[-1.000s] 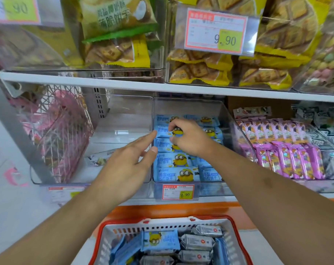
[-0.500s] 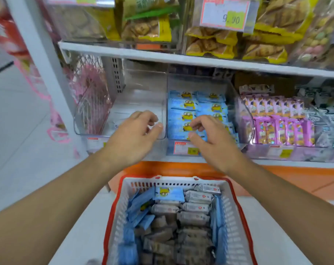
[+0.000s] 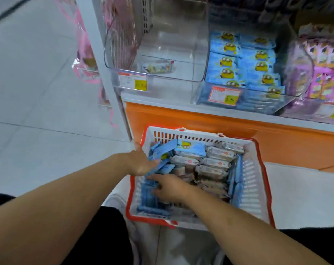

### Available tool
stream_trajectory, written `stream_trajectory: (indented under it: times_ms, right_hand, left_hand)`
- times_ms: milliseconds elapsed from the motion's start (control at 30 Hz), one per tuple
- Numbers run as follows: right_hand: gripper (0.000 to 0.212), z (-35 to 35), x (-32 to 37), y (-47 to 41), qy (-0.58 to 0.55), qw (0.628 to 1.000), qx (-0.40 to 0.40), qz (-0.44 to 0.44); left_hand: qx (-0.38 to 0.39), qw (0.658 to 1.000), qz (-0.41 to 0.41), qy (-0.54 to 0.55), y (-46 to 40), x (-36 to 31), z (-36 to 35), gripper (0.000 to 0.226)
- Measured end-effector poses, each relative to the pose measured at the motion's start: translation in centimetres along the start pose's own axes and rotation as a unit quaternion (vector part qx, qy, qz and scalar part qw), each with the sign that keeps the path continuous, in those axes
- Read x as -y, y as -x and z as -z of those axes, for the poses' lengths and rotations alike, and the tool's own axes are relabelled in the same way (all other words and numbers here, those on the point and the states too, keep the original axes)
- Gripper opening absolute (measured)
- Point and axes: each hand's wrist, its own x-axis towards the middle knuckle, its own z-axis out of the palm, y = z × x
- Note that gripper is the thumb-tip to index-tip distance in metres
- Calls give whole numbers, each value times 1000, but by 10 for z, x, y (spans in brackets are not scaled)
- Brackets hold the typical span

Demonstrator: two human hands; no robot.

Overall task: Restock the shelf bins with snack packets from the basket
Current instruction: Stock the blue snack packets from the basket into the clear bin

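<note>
A white basket with a red rim (image 3: pixel 265 180) stands on the floor below the shelf. Blue snack packets (image 3: pixel 189 147) stand along its left side and grey-brown packets (image 3: pixel 215 165) fill its middle. My left hand (image 3: pixel 140 162) is at the basket's left edge, palm against the leaning blue packets, with its fingers hidden behind them. My right hand (image 3: pixel 171 187) reaches in from the right, its fingers spread on the blue packets at the front left. On the shelf, a clear bin (image 3: pixel 244 104) holds rows of the same blue packets.
Left of the blue bin, a clear bin (image 3: pixel 162 35) holds one lone packet (image 3: pixel 156 66). A bin of pink packets (image 3: pixel 326 73) sits at the right. The orange shelf base (image 3: pixel 200 119) runs behind the basket, and a grey upright post (image 3: pixel 105 64) stands at the left.
Both hands came down from the shelf bins into the basket's left side. My view tipped down from the shelf to the basket.
</note>
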Motion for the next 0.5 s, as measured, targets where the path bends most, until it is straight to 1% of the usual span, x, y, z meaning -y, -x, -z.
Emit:
stream_trajectory:
  times_ms: [33,100,133,200,267,333,400,500]
  right_hand:
    - [56,-10,0,-6,-12,1000,9,1]
    - [53,-25,-1,-14,-13,1000,-2,2]
    - [47,-30,-1,-17,-3,1000,-16,3]
    - [29,-35,1,-19,19,999,-47,-7]
    - [21,-37,4,-19,35,997,-59,-28]
    - [19,-34,4,-14,22,997,-67,-39]
    - [22,-22,1,-8,2,996,-75,-42]
    - [24,20,0,16,-33,994,-90,-43]
  left_hand:
    - [0,1000,-5,15,-3,1,-1,116]
    - [10,1000,-12,19,-6,0,3,117]
    - [16,1000,-11,19,-6,-2,5,114]
    - [27,999,-10,23,-4,-5,12,110]
    - [22,999,-14,24,-2,-5,15,107]
    - [21,999,-15,23,-2,-4,15,106]
    - [16,1000,-18,14,1,-4,17,101]
    - [4,998,-44,-37,12,-11,26,83]
